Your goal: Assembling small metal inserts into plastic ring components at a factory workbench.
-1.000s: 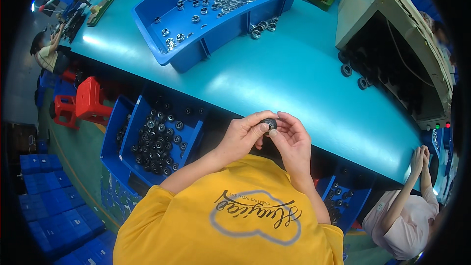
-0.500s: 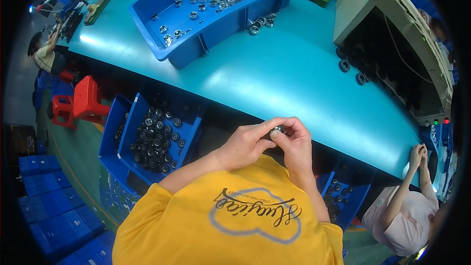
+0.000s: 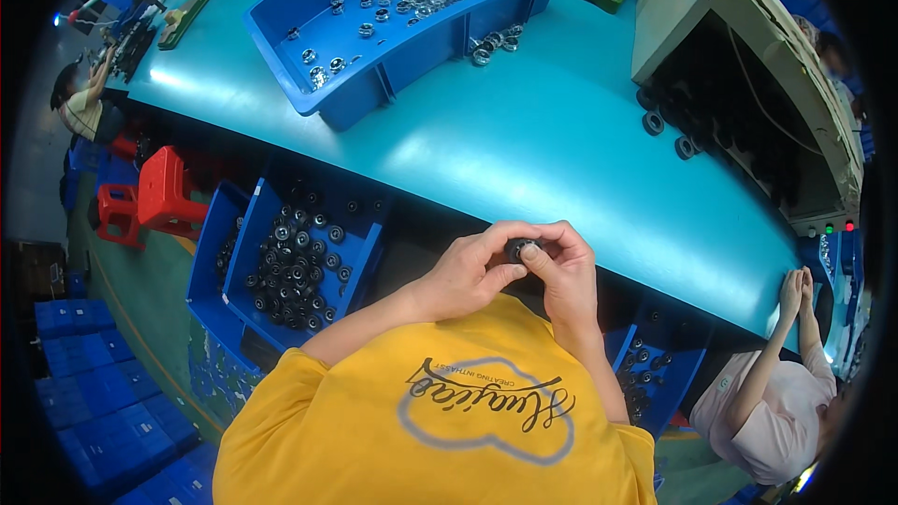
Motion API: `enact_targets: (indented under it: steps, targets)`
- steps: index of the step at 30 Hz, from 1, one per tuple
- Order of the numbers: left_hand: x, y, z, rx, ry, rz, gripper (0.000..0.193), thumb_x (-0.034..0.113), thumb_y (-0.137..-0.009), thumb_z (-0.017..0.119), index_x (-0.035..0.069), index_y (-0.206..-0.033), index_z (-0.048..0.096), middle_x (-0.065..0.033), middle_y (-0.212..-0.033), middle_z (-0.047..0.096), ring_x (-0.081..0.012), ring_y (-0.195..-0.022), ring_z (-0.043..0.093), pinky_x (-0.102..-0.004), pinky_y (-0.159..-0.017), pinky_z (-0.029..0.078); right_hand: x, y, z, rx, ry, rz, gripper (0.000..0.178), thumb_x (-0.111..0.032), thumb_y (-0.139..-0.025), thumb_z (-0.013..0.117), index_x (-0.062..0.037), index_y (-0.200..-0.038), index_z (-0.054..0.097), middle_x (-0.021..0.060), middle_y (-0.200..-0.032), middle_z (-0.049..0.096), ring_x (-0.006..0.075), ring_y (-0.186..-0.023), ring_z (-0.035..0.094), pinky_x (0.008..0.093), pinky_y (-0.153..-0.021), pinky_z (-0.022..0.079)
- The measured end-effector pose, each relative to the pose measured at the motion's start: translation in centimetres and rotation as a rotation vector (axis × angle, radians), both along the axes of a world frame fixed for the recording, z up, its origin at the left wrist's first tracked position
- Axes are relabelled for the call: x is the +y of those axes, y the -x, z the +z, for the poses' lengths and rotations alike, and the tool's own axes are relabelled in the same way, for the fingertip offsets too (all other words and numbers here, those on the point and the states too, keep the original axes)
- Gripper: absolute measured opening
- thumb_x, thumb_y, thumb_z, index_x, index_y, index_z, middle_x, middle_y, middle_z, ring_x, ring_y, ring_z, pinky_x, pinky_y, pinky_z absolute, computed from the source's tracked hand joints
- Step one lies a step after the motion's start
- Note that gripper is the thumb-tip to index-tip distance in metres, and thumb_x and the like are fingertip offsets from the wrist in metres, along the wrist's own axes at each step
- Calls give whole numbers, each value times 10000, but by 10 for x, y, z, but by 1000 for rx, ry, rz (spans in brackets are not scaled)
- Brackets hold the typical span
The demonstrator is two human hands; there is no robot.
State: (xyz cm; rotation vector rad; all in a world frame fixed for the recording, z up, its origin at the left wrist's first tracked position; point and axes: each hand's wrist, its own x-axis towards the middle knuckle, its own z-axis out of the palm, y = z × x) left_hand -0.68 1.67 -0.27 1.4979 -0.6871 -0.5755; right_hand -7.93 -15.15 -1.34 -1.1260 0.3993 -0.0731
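Both my hands meet just in front of my chest, at the near edge of the teal table. A small round black part [image 3: 521, 248] with a hint of metal in its middle sits between them. My left hand [image 3: 472, 266] grips it from the left with thumb and forefinger. From the other side, my right hand [image 3: 567, 273] curls around it, its thumb pressing against its face. The fingers cover most of the part. Below on the left, a blue bin [image 3: 245, 288] holds many similar black rings with metal centres [image 3: 297, 271].
On the teal table [image 3: 524, 145] stands a large blue tray [image 3: 341, 84] of shiny metal pieces, some lying beside it. Black rings [image 3: 653, 122] spill from a beige housing [image 3: 692, 0] at right. Another blue bin [image 3: 683, 365] is below right. A co-worker [image 3: 767, 411] sits at right; red stools [image 3: 168, 192] stand left.
The part has turned between my fingers, showing more black and less shiny metal. My hands stay in nearly the same place.
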Motion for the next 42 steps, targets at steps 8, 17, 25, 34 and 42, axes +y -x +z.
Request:
enact_targets:
  steps: [8,17,25,34,42]
  targets:
    - [0,-6,-10,-358,-10,13,484,-20,-943,709,66,-1390,544,-95,-1060,711,-165,-894,727,-306,-760,576,2,-1,-4,-60,149,-11,194,22,-928,753,-3,-1119,725,8,-1005,636,88,-896,644,251,-801,546]
    - [5,-5,-2,154,-31,17,357,12,-1018,605,52,-1371,572,-65,-1039,702,-86,-883,671,-266,-751,552,-2,0,7,-9,27,52,297,37,-944,709,27,-1238,672,54,-1071,669,123,-996,666,283,-886,582]
    - [-4,-2,-5,-428,-21,211,263,-51,-967,627,25,-1213,683,-109,-943,727,-200,-800,695,-305,-700,548,11,0,1,-38,216,-68,246,78,-919,691,10,-1149,741,24,-1005,597,106,-896,654,257,-842,569]
    - [2,-8,-11,149,84,59,390,-15,-976,671,22,-1360,613,-89,-1029,709,-137,-835,677,-298,-748,570,10,-3,1,4,160,-91,224,45,-940,688,27,-1164,702,42,-1019,665,92,-909,654,253,-828,556]
    - [0,-5,-7,-279,-60,85,530,-27,-933,718,35,-1437,565,-118,-1072,709,-193,-955,713,-324,-797,581,6,-6,3,47,79,-71,172,26,-951,661,18,-1123,680,44,-998,708,80,-859,658,250,-787,575]
